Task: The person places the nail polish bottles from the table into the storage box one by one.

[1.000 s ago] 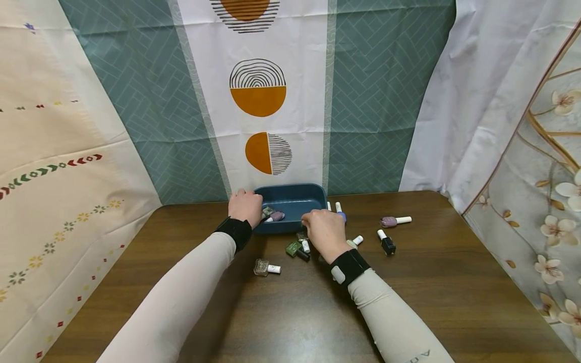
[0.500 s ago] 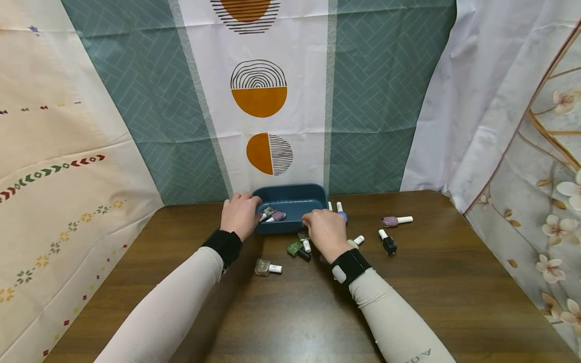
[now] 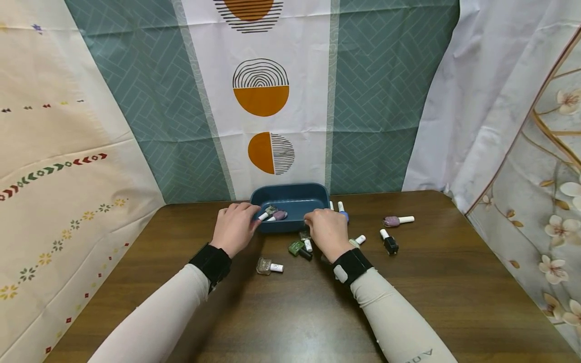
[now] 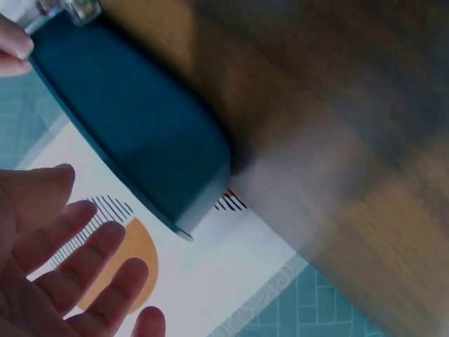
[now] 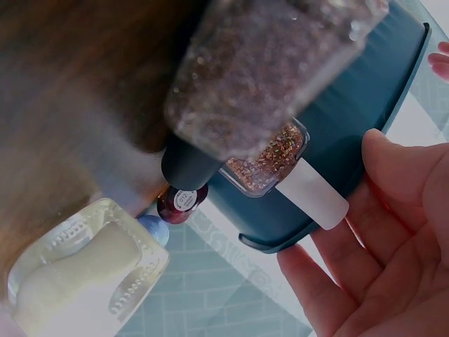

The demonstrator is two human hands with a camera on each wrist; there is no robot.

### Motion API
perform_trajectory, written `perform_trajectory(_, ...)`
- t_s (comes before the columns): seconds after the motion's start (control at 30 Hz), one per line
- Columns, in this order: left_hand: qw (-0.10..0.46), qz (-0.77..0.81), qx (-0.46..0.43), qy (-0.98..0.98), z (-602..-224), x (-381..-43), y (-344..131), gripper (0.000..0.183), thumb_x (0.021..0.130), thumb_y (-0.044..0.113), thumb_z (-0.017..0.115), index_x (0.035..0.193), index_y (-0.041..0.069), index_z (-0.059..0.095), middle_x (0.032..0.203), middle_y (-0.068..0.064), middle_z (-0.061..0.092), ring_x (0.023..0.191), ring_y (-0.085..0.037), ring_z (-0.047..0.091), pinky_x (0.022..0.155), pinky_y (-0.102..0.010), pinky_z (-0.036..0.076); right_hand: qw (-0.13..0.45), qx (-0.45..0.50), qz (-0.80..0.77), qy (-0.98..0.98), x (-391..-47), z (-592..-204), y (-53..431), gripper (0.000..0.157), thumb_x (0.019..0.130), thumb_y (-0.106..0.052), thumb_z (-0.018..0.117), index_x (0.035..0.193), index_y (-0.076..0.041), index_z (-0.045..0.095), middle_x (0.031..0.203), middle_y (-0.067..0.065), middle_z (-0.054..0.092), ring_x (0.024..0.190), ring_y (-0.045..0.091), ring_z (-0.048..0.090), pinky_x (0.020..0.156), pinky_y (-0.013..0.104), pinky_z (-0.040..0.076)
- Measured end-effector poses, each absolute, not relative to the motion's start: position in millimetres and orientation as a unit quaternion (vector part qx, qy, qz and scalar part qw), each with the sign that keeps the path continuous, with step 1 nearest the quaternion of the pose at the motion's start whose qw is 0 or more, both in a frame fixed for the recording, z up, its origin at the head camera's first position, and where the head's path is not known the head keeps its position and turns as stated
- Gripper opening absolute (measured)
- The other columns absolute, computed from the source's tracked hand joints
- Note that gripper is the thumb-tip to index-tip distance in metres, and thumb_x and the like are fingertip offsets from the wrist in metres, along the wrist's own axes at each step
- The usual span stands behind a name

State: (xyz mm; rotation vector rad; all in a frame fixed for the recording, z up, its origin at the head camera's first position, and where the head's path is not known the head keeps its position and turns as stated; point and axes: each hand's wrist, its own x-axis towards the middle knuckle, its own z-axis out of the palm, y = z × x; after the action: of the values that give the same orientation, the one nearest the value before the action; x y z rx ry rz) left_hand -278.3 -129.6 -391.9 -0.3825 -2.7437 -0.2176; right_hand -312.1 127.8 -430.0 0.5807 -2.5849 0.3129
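A dark blue plastic bin point(image 3: 300, 207) stands at the back of the table, with a mauve nail polish bottle point(image 3: 280, 215) and a glitter nail polish bottle point(image 3: 271, 209) at its left end. My right hand point(image 3: 328, 231) pinches the bin's rim near the front right corner; in the right wrist view a white-capped glitter bottle point(image 5: 270, 165) lies close to those fingers. My left hand point(image 3: 235, 229), its fingers spread and apart from the bin in the left wrist view, is beside the bin's left end and holds nothing.
In front of the bin lie a green bottle point(image 3: 296, 247) and a clear glitter bottle point(image 3: 264, 266). To the right are a black bottle point(image 3: 390, 245), a mauve bottle point(image 3: 391, 221) and a blue bottle point(image 3: 344, 216). A patterned cloth point(image 3: 299, 101) hangs behind the table.
My left hand has come off the bin's left end, moving left and toward me, with its fingers opening. My right hand stays at the rim; the bin looks still.
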Motion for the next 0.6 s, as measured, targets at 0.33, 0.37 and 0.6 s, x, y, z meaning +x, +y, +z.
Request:
perform_trajectory(0.33,0.188,-0.085,-0.193,-0.959,-398,-256,-130,0.039,0.101,0.016,0.083,0.138,0.005,0.074,0.134,-0.015,0.074,0.126,-0.041,0.064,0.104,-0.064,0.047,0.226,0.209,0.114,-0.945,-313,-427,128,0.012,0.105,-0.022,0.079,0.098,-0.026,0.088,0.084,-0.002,0.077,0.076,0.025,0.074,0.058,0.043,0.053)
perform_trajectory(0.37,0.186,-0.084,-0.197,-0.959,-399,-254,-130,0.040,0.101,0.016,0.084,0.138,0.005,0.074,0.134,-0.015,0.074,0.126,-0.041,0.064,0.105,-0.065,0.047,0.224,0.208,0.115,-0.945,-313,-427,128,0.012,0.105,-0.022,0.079,0.099,-0.026,0.088,0.085,-0.002,0.078,0.077,0.025,0.075,0.059,0.043,0.054)
perform_trajectory(0.6,0.159,-0.086,-0.211,-0.961,-403,-241,-130,0.043,0.099,0.018,0.086,0.138,0.005,0.074,0.138,-0.016,0.073,0.129,-0.041,0.065,0.108,-0.066,0.047,0.220,0.205,0.118,-0.946,-314,-429,128,0.012,0.105,-0.022,0.079,0.097,-0.026,0.087,0.085,-0.002,0.078,0.078,0.026,0.075,0.060,0.045,0.054)
